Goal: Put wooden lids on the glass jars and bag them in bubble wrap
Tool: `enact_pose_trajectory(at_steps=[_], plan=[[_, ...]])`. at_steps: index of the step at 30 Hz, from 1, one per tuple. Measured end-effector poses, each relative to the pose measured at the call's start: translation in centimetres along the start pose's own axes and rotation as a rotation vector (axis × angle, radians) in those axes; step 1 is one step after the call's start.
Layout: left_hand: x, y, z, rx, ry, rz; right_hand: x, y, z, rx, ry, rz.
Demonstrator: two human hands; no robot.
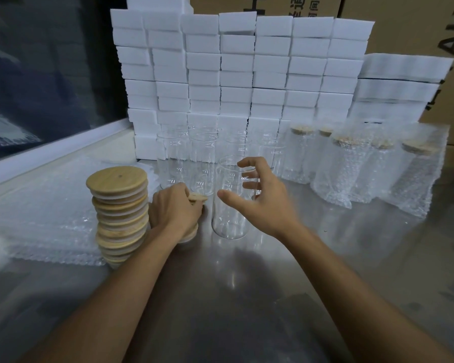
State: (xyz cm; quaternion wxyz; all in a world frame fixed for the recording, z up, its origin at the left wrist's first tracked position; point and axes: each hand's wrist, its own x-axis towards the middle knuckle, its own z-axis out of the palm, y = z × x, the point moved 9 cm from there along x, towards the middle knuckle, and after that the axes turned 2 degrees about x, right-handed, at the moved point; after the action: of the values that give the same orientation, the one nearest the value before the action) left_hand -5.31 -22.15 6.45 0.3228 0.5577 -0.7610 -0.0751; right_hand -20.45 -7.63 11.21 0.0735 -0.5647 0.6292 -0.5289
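An open clear glass jar [228,218] stands upright on the steel table in front of me. My right hand [257,197] is spread just to its right, fingers apart behind its upper part, not closed on it. My left hand [174,205] grips a wooden lid [198,198] on top of a short pile left of the jar. A taller leaning stack of wooden lids [118,213] stands further left. Several more lidless jars [176,158] stand in a row behind. Flat bubble wrap bags [45,213] lie under and left of the lid stack.
Several lidded jars in bubble wrap [351,169] stand at the right. A wall of white foam blocks [236,74] runs along the back, with cardboard boxes [409,24] behind it. The steel table [247,297] reaches to the near edge of the view.
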Motion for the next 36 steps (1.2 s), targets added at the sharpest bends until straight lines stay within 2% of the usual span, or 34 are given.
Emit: enact_pose_trajectory(at_steps=[6, 18, 29, 32, 36], plan=[[-0.2, -0.1, 1.9, 0.046, -0.116, 0.018, 0.0, 0.0, 0.0, 0.012, -0.002, 0.011], [-0.8, 1.6, -1.1, -0.012, 0.048, 0.067, 0.2, 0.3, -0.2, -0.021, -0.021, 0.034], [-1.5, 4.1, -7.7, -0.398, 0.357, 0.060, 0.5, -1.8, -3.5, 0.095, 0.140, 0.010], [-1.9, 4.9, -9.6, -0.559, 0.419, 0.115, 0.6, -2.9, -4.3, 0.084, 0.172, -0.026], [-2.8, 7.0, -11.4, -0.738, 0.420, 0.265, 0.7, -4.6, -4.6, 0.007, 0.171, -0.110]])
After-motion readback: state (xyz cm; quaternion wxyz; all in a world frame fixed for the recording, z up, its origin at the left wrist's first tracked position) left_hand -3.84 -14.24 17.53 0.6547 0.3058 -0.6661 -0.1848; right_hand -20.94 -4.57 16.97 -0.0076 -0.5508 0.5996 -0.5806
